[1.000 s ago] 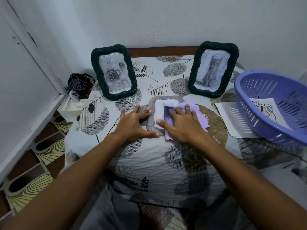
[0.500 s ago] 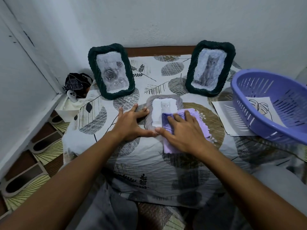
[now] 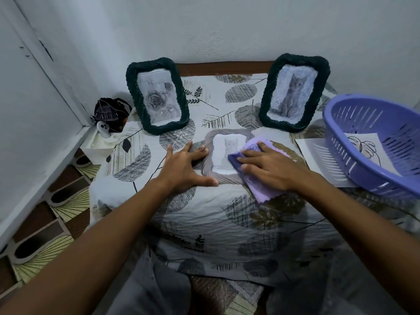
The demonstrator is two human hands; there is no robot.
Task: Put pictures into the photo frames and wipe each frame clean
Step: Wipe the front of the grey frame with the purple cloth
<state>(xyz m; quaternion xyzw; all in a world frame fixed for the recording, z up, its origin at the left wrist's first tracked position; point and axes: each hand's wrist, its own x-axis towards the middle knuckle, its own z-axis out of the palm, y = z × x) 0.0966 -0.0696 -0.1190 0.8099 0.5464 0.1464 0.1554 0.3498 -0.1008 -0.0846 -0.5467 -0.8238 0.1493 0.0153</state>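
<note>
Rightward slid the right hand (image 3: 273,168) and cloth (image 3: 256,187), uncovering the grey frame (image 3: 208,164).

Counter cover: white leaf-printed cloth (image 3: 141,164) spread over the counter.
Far left: small black patterned pouch (image 3: 108,112) at the wall corner.
Floor, left: brown and cream patterned tiles (image 3: 56,214).
</note>
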